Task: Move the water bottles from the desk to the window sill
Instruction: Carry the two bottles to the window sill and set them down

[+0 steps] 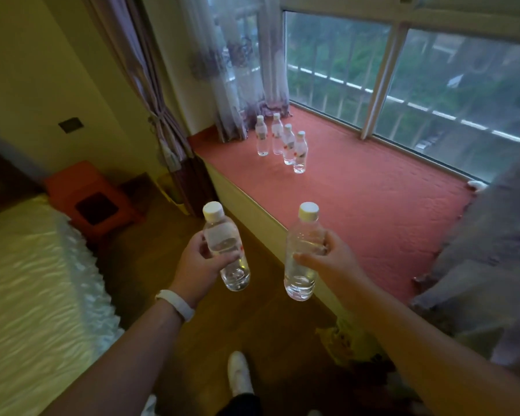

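Red quilted pad covers the window sill [373, 205]. Four water bottles [288, 145] stand upright at its far left end, bunched close together beside the sheer curtain [240, 85].

Two more are in transit:
- The left grip [197, 265] is wrapped round the mid-body of the left bottle [215, 232], which is tilted with its cap leaning far-left.
- The right grip [332, 259] is clasped round the middle of the right bottle [300, 277], which is close to upright.

Both bottles are at the sill's near edge, mostly over the wood floor [222, 325] and not yet over the pad. The desk isn't in view.

My read: this is the carry phase, with set-down next. To do it well:
- Bring both bottles in from the near side of the bunch, not over the caps.
- Land them on bare pad just near or right of the closest standing bottle, leaving a gap.
- Level the left bottle before its base touches.
- The pad looks soft, so lower each base flat and let it settle. Loosen the fingers only once it stands on its own.
- Place one bottle at a time. These are slim and tall, so a knuckle bump would likely topple the bunch.
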`<state>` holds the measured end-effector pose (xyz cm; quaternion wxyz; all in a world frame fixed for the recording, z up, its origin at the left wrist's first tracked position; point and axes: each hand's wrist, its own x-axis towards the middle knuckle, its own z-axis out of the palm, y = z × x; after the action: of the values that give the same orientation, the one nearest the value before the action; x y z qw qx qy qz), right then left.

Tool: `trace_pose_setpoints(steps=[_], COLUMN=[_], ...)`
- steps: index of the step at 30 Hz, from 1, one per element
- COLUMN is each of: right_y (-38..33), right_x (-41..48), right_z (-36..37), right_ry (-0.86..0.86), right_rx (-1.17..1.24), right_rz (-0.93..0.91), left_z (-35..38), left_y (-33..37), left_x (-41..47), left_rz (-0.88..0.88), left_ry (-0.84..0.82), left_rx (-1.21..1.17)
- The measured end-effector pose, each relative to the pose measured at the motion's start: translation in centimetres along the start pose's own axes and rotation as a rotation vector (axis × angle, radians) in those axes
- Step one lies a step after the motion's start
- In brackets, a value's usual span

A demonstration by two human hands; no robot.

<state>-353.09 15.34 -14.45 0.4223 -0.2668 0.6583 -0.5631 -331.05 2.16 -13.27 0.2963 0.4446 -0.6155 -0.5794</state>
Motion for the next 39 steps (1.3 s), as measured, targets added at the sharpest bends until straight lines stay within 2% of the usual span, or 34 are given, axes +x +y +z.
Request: trace_pose_setpoints(steps=[4, 11, 21, 29, 39], right_y=[-1.2, -3.7, -9.4, -10.5, -8.8], right_x=[5.1, 15.2, 27.0, 34.3, 46.5], right_z=[3.3, 11.3, 20.5, 22.7, 22.3], right_ry=[-0.024, 0.035, 0.091, 0.084, 0.11], right_rx=[-0.025, -0.026, -0.073, -0.078, -0.053], right_rz=[0.008, 0.022, -0.071, -0.066, 0.0], left_z=[-2.9, -9.2, -18.6, -20.4, -17.4], left_y=[-0.2, -1.2, 1.0, 1.6, 0.4], left_x=[4.7, 16.8, 31.4, 38.4, 49.8], left_rz=[0.003, 0.038, 0.064, 0.053, -0.03], left_ry=[0.018, -0.074, -0.086, -0.075, -0.089], left_rx=[-0.017, -0.071, -0.064, -0.076, -0.053])
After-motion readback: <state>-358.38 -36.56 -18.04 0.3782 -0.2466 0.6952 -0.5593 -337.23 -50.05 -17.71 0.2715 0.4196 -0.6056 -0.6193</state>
